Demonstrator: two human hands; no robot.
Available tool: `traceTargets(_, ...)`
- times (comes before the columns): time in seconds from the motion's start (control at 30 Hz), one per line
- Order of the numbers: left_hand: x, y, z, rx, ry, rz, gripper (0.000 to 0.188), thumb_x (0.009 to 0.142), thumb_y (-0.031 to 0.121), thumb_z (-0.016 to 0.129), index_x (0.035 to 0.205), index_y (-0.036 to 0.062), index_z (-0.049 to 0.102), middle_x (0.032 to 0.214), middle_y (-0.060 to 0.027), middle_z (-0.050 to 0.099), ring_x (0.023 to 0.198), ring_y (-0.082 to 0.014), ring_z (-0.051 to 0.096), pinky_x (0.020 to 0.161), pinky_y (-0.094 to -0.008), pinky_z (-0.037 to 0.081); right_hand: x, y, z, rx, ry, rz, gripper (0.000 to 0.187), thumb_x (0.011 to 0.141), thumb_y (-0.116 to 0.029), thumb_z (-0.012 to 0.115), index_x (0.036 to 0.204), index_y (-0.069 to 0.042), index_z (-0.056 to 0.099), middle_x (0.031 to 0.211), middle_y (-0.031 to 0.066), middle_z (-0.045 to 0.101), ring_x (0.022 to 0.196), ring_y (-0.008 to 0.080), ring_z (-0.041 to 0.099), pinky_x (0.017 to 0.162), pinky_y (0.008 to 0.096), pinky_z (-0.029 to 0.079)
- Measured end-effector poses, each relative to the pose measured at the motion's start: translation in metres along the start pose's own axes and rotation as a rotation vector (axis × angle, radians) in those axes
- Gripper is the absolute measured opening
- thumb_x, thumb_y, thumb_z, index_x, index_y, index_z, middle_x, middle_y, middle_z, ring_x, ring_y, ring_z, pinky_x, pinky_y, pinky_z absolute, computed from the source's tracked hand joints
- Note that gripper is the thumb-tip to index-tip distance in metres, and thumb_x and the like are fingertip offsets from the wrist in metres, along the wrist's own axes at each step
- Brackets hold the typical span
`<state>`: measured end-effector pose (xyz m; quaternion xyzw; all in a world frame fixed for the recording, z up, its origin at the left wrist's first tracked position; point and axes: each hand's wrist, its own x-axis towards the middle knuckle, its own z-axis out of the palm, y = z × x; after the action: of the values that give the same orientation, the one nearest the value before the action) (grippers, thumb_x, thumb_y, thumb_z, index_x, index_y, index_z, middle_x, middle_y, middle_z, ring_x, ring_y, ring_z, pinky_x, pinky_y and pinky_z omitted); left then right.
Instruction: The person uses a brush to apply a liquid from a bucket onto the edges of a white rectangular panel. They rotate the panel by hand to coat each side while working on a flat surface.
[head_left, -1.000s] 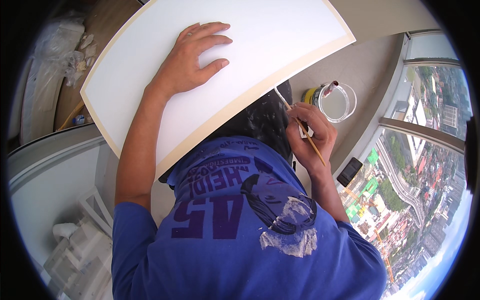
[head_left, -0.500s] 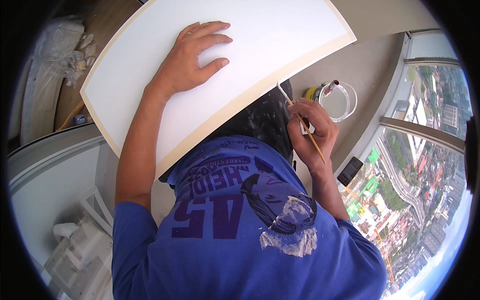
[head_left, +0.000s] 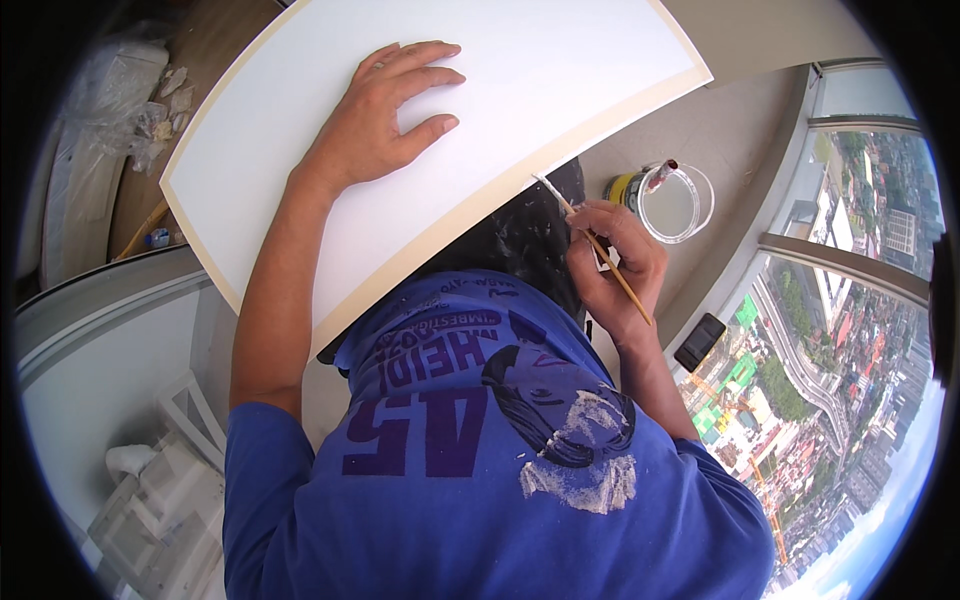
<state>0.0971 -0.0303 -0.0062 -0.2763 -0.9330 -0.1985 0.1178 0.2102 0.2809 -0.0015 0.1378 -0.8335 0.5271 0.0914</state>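
Observation:
A large white panel (head_left: 520, 90) with a tan border strip (head_left: 455, 225) along its edges lies across my lap. Flat on its white face rests my left hand (head_left: 385, 110), fingers spread and holding nothing. In my right hand (head_left: 622, 258), fingers pinched, is a thin paintbrush (head_left: 603, 245) with a wooden handle. Its white-coated tip points up and left, at the panel's near edge; whether it touches the edge I cannot tell for sure.
On the floor to the right stands a paint can (head_left: 668, 205) with a wire handle and a dark-tipped tool across its rim. A phone (head_left: 700, 342) lies by the window (head_left: 850, 270). Plastic wrapping (head_left: 125, 90) is at the far left, white frames (head_left: 150, 510) at the lower left.
My right hand has shifted slightly left, carrying the brush tip left and a little nearer along the panel's edge. My left hand has stayed where it was.

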Motion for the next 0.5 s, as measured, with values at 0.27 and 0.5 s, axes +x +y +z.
traceTargets(0.27,0.0007,-0.0010,0.0002,-0.006,-0.023,-0.015,0.038,0.095,0.029,0.078,0.132,0.0166,0.076,0.157,-0.0027,0.060,0.153,-0.0275,0.045,0.133,-0.0492,0.026,-0.0019,-0.0009,0.0005,-0.062,-0.006,-0.068,0.022,0.081,0.006,0.073,0.101,-0.003,0.076,0.101,0.0140,0.076,0.083,0.0237,0.076,0.075,0.0321,0.060)
traceTargets(0.5,0.0007,-0.0002,-0.0010,-0.019,-0.011,0.000,0.038,0.095,0.027,0.078,0.131,0.0152,0.075,0.156,-0.0036,0.061,0.151,-0.0266,0.048,0.133,-0.0490,0.026,-0.0016,-0.0057,-0.0007,-0.034,0.005,-0.043,0.022,0.079,0.008,0.073,0.099,-0.002,0.076,0.101,0.0146,0.076,0.083,0.0261,0.076,0.076,0.0323,0.060)
